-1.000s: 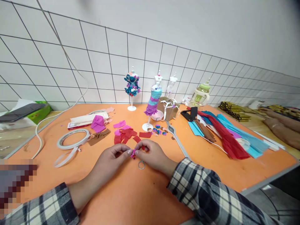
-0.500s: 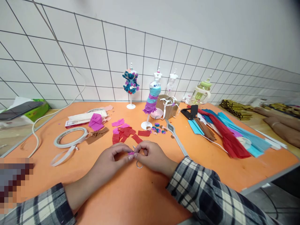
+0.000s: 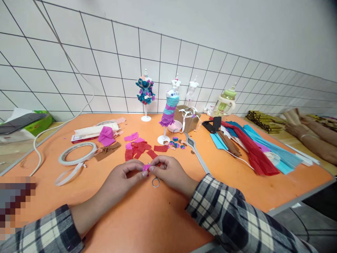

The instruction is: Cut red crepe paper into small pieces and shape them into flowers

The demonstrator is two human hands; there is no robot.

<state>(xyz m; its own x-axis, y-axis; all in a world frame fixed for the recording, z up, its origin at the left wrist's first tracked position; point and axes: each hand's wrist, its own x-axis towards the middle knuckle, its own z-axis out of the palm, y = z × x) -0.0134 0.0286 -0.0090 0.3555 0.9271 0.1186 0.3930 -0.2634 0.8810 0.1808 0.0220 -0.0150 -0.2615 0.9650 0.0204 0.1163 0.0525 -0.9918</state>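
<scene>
Between my fingertips is a small gathered piece of pink crepe paper (image 3: 146, 168). My left hand (image 3: 125, 177) pinches its left side with thumb and forefinger, while my right hand (image 3: 170, 171) pinches its right edge. Below the right fingertips a grey metal ring (image 3: 156, 181) shows, apparently a handle; the rest of that tool is hidden. Just beyond the hands lie red crepe paper pieces (image 3: 139, 149) and pink pieces (image 3: 131, 136). A small dress form (image 3: 170, 105) wrapped in blue and purple paper stands behind them, beside several small coloured flower shapes (image 3: 176, 144).
At left are a tape roll (image 3: 77, 153), loose tape and a white cable (image 3: 37, 144). Another decorated dress form (image 3: 145, 93), a bare one (image 3: 192, 89), a cardboard box (image 3: 193, 121) and a bottle (image 3: 225, 103) stand behind. Crepe strips (image 3: 252, 149) lie right. Another person's hands (image 3: 305, 130) show far right.
The pink paper has come further into view between my fingertips and looks more bunched. At far right, the other person's hand has moved. The camera view has shifted slightly.
</scene>
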